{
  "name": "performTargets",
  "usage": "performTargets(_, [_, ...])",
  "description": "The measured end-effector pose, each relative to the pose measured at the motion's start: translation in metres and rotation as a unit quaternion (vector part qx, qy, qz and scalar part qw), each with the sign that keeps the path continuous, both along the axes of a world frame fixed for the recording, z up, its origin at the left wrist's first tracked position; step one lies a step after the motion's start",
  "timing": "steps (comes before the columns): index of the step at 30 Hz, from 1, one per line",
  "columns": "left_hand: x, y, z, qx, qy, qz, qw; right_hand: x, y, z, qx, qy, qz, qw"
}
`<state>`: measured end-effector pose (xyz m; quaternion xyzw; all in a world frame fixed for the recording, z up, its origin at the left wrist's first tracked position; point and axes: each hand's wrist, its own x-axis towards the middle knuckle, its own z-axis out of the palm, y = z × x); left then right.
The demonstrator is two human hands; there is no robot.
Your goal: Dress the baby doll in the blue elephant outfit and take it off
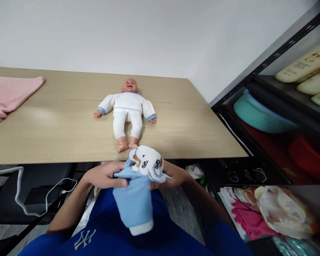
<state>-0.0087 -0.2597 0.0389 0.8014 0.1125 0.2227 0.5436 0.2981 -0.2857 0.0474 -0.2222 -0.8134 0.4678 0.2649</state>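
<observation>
Between my two hands, in front of my blue shirt and just off the table's front edge, is a light blue fleece doll garment (137, 199) with a white cartoon animal face on top and a white cuff at its lower end. My left hand (106, 174) grips its left side, thumb lying across the cloth. At the other side my right hand (173, 174) is closed on it; the face part hides most of those fingers. A baby doll (128, 101) in white clothes with blue cuffs lies face up on the table, arms spread, its feet close behind the garment.
The wooden table (69, 138) reaches back to a white wall. A pink cloth (12, 92) lies at its left. To the right stands a black shelf holding a teal basin (261, 113) and pale bottles (304, 64). A white cable (20, 192) hangs below left.
</observation>
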Motion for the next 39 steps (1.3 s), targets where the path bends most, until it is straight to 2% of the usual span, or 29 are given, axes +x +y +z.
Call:
performTargets(3, [0.001,0.003,0.000,-0.014,-0.060,-0.069,0.996,0.001,0.001,0.001,-0.072,0.052,0.002,0.996])
performTargets(5, [0.000,0.002,-0.001,-0.024,-0.072,-0.074,0.994,-0.001,0.003,0.003,-0.115,0.031,0.023,0.993])
performTargets(9, [-0.006,-0.002,-0.006,-0.050,-0.061,0.025,0.997,-0.010,0.010,0.003,-0.120,0.016,0.140,0.983])
performTargets(11, [-0.005,-0.004,-0.010,-0.080,-0.037,0.068,0.994,-0.012,0.013,0.001,-0.110,0.015,0.159,0.981])
performTargets(15, [0.001,-0.005,-0.011,-0.144,-0.002,0.084,0.986,-0.005,0.014,-0.004,-0.184,0.019,0.115,0.976])
performTargets(18, [0.004,-0.005,-0.007,-0.172,0.000,0.093,0.981,0.002,0.014,-0.005,-0.212,0.013,0.015,0.977])
performTargets(21, [0.006,-0.002,-0.004,-0.202,-0.038,0.052,0.977,0.003,0.016,-0.008,-0.223,0.006,-0.084,0.971])
performTargets(23, [0.007,-0.001,-0.007,-0.234,-0.074,0.019,0.969,0.000,0.017,-0.011,-0.248,0.003,-0.107,0.963])
performTargets(24, [0.008,-0.001,-0.009,-0.251,-0.089,0.026,0.964,-0.002,0.018,-0.012,-0.259,0.004,-0.111,0.959])
performTargets(26, [0.008,-0.002,-0.014,-0.285,-0.106,0.089,0.949,-0.005,0.020,-0.013,-0.270,0.009,-0.108,0.957])
performTargets(29, [0.007,-0.004,-0.016,-0.330,-0.110,0.182,0.920,-0.010,0.023,-0.007,-0.250,0.012,-0.080,0.965])
performTargets(32, [0.009,-0.006,-0.004,-0.327,-0.099,0.228,0.912,-0.018,0.027,0.001,-0.195,0.013,-0.071,0.978])
performTargets(34, [0.012,-0.005,0.006,-0.285,-0.056,0.265,0.919,-0.025,0.029,0.004,-0.146,0.017,-0.122,0.982])
performTargets(36, [0.017,-0.004,0.014,-0.224,-0.009,0.318,0.921,-0.033,0.033,0.004,-0.082,0.004,-0.202,0.976])
performTargets(39, [0.025,0.000,0.013,-0.132,0.009,0.418,0.899,-0.040,0.042,0.002,0.028,-0.037,-0.296,0.954])
